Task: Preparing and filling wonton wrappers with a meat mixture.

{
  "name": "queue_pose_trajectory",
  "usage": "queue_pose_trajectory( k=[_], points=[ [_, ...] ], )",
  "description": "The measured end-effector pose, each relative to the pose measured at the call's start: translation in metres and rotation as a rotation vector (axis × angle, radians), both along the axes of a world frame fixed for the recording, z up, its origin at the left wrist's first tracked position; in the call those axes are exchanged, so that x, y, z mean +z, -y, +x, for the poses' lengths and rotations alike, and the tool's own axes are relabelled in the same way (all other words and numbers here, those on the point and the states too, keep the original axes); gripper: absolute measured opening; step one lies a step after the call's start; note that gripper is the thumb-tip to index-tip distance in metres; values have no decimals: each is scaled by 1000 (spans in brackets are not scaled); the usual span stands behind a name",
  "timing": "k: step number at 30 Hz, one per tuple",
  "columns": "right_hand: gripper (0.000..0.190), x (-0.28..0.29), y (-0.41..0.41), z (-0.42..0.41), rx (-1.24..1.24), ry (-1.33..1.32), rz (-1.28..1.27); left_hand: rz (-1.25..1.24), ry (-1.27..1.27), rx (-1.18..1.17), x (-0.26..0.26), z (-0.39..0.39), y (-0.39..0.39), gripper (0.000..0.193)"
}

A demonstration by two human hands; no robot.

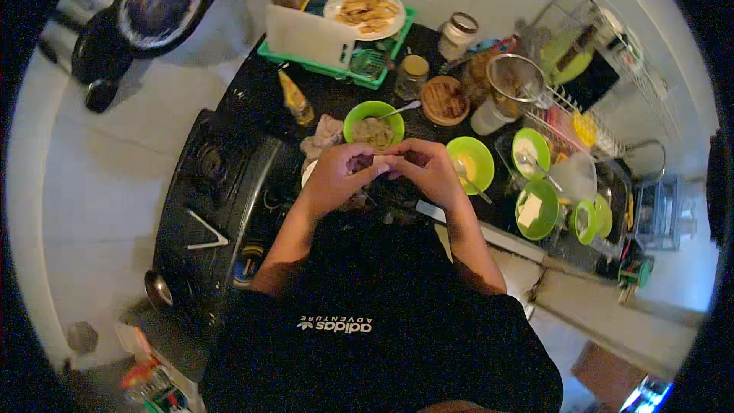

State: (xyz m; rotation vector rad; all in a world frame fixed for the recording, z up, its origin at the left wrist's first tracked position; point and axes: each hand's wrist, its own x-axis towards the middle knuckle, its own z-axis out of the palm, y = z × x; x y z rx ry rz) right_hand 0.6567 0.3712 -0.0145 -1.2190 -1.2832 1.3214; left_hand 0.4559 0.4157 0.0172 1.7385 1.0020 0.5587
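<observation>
My left hand and my right hand meet at the fingertips, pinching a small pale piece of food between them. Just beyond the fingers stands a green bowl of pale, lumpy filling with a spoon in it. Left of that bowl lies a crumpled cloth. A white dish is mostly hidden behind my left hand. To the right of my right hand is a green bowl of yellow liquid, probably beaten egg, with a spoon resting in it.
At the back, a plate of browned food rests on a green basket. Jars, a strainer and a wooden mortar stand right of it. More green bowls are at right. A black stove is at left; pans hang beyond it.
</observation>
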Motion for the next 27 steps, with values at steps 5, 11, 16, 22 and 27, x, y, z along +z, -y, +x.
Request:
queue_pose_trajectory(
  k=[5,11,16,22,27],
  points=[
    [14,-2,32,24,-208,-51,-18,-135,144,-132,-16,37,4,30],
    [13,1,60,35,-384,-180,18,-190,199,-207,-20,64,6,24],
    [11,7,68,32,-416,-174,70,-163,198,-261,-10,68,9,23],
    [9,10,69,28,-400,-84,65,-254,349,-279,-15,66,11,22],
    [10,11,66,26,-415,-93,65,-225,381,-259,-28,63,9,20]
  ],
)
